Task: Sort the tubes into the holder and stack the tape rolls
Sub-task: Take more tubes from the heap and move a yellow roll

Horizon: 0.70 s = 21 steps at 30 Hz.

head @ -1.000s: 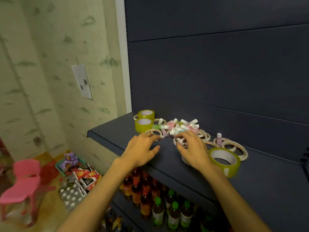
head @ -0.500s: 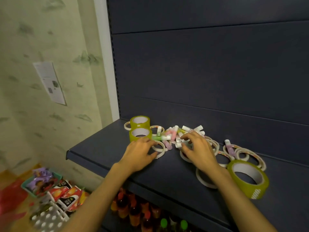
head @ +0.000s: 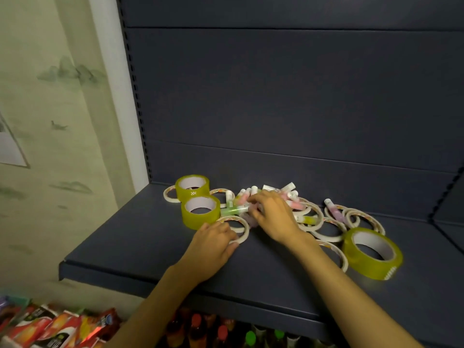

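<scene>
Right hand (head: 272, 217), grip curled among the tubes, meets the green tube (head: 233, 210) at frame centre, long axis left-right. Left hand (head: 213, 243), fingers relaxed, rests on a thin tape roll (head: 238, 228) below; shelf (head: 125, 247).

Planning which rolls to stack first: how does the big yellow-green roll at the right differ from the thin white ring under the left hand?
The big yellow-green roll is tall-walled and translucent; the thin white ring is low, flat and opaque. The roll lies untouched near the right forearm, while the left hand touches the ring. The roll looks wider across. Both lie flat, hole up, on the dark shelf.
</scene>
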### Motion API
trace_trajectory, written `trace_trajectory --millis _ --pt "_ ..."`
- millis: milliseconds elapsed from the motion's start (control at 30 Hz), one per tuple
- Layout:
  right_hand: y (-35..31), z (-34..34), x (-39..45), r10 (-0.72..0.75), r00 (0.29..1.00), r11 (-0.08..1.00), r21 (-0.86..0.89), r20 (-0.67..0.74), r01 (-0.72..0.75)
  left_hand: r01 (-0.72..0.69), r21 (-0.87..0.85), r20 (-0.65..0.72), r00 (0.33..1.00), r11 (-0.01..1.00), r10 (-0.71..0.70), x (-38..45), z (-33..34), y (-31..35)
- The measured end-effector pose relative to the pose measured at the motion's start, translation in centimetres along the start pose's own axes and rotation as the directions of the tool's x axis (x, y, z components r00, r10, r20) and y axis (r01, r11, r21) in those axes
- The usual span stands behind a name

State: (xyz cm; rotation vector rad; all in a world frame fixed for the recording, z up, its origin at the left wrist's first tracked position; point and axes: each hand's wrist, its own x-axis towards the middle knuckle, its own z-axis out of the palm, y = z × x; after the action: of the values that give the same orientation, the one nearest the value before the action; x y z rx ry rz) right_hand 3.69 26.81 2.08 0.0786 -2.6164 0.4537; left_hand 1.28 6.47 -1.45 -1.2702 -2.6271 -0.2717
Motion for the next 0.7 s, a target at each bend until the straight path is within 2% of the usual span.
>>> trace_trajectory --millis 233,400,467,567,700 --pt "-1.1 3.0 2.0 -0.05 0.994 0.987 -0.146 0.097 0.064 -0.113 -0.067 -0.11 0.988 0.991 0.105 -2.1 -0.6 -2.0" --pt "-1.2 4.3 2.4 -0.025 0.997 0.969 -0.242 0.068 0.04 -0.144 -0.112 -0.199 0.973 0.983 0.12 -3.2 -1.2 -3.8" --pt "-1.6 3.9 2.3 0.003 0.999 0.965 -0.263 0.042 0.008 -0.164 -0.134 -0.224 0.966 0.977 0.131 -3.4 -1.3 -4.3" --pt "-1.9 2.5 1.4 0.072 0.997 0.978 -0.193 -0.042 -0.079 -0.201 -0.156 -0.291 0.945 0.967 0.15 -3.1 -1.4 -4.5" --pt "-1.4 -0.2 -0.4 0.211 0.968 0.955 -0.183 -0.136 -0.233 -0.238 -0.2 -0.318 0.933 0.95 0.167 -1.5 -1.8 -4.0"
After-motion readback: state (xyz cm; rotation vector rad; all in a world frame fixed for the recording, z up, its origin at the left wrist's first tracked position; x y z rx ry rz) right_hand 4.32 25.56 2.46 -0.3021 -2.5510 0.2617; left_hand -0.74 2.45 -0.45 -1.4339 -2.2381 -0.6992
